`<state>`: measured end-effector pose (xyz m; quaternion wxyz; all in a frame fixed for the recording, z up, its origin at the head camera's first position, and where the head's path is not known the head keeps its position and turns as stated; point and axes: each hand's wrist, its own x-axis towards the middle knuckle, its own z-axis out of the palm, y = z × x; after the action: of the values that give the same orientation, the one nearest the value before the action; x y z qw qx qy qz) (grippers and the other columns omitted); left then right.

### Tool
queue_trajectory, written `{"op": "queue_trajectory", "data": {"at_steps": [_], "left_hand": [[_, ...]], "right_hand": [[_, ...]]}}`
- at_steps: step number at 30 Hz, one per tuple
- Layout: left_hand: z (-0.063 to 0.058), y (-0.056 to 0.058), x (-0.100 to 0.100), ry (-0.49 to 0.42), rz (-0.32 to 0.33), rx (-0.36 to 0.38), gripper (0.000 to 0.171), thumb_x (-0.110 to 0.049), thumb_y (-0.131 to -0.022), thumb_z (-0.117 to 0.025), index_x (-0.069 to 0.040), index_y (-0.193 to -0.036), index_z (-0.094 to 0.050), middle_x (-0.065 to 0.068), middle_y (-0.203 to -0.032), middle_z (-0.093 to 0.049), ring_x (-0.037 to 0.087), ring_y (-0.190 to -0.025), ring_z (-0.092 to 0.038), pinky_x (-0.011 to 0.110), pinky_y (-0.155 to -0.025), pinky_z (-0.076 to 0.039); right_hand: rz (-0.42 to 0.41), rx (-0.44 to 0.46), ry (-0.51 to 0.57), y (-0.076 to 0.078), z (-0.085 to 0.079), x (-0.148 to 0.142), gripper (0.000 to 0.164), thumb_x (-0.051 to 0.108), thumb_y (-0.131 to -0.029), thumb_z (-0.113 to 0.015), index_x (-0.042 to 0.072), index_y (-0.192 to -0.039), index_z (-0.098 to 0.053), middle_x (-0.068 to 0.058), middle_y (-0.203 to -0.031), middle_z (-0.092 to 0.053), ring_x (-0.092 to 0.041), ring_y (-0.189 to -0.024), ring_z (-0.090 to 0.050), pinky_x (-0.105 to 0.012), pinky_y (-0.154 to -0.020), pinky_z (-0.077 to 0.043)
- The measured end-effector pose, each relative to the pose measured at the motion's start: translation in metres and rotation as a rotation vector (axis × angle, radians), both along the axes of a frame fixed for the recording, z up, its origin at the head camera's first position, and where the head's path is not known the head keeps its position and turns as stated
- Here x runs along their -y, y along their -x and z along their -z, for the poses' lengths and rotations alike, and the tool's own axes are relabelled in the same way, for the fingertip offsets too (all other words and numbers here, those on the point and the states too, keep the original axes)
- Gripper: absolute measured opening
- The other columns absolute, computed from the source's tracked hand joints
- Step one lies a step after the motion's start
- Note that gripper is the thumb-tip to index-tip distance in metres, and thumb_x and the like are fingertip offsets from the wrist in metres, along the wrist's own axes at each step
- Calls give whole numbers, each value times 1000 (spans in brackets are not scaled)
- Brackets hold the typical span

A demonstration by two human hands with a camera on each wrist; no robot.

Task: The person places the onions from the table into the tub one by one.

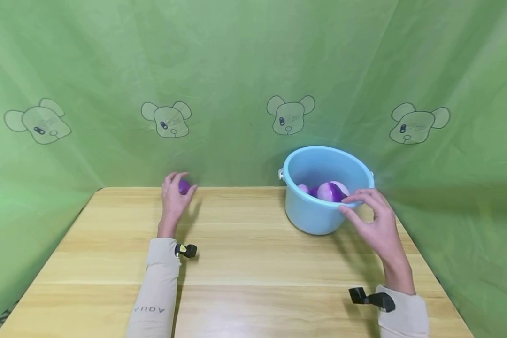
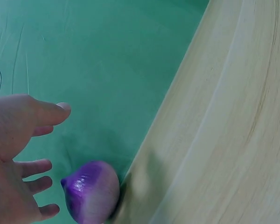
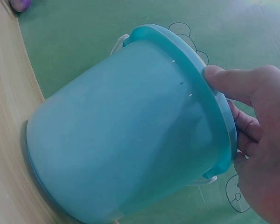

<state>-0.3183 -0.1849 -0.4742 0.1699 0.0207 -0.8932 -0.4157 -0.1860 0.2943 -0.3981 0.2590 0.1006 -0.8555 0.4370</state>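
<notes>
A purple-and-white onion [image 2: 92, 192] with a pointed tip sits on the table at its far edge. My left hand [image 1: 175, 195] reaches over that edge with the onion beside its thumb and fingers. In the left wrist view the fingers are spread, and a gap shows between them and the onion. On the right, a light-blue bucket [image 1: 314, 218] stands upright, holding several purple-and-white round things [image 1: 330, 192]. My right hand [image 1: 376, 225] pinches the bucket's near right rim, thumb outside and fingers over the inner side.
The pale wooden table [image 1: 236, 263] runs back to a green curtain [image 1: 236, 70] printed with cartoon mouse heads, which also closes in both sides. White handle fittings [image 1: 280, 174] stick out at the bucket's rim. Each sleeve carries a small black wrist camera [image 1: 188, 250].
</notes>
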Motion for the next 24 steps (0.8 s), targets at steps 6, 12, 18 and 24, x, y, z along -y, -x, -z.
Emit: {"op": "queue_trajectory", "data": {"at_steps": [6,12,18,24], "left_hand": [[5,2,4,21,-3,11,55,-21,-92,-78,-12,-141,-57,25,-161,-28,46,-145,-26,69,-114,-26],[8,3,9,28,11,33,56,-21,-92,-77,-10,-143,-56,26,-161,-25,48,-146,-24,71,-114,-26],[10,4,16,20,35,40,58,-22,-92,-77,-10,-145,-54,27,-162,-24,49,-146,-22,72,-114,-24],[14,7,17,30,44,66,59,-24,-93,-76,-11,-146,-53,27,-163,-22,49,-146,-21,71,-115,-21]], "right_hand": [[2,1,-2,1,2,0,20,1,-83,-83,4,-101,-74,-2,-115,-63,-5,-115,-50,-20,-105,-33],[2,9,0,0,1,1,20,3,-85,-83,4,-102,-74,-2,-115,-63,-5,-116,-50,-20,-106,-33],[4,18,-2,-1,-1,1,19,4,-85,-83,4,-102,-74,-2,-116,-63,-5,-117,-49,-21,-107,-33],[8,24,0,-2,-1,1,19,4,-86,-83,4,-102,-74,-3,-116,-62,-5,-118,-49,-22,-107,-32]]}}
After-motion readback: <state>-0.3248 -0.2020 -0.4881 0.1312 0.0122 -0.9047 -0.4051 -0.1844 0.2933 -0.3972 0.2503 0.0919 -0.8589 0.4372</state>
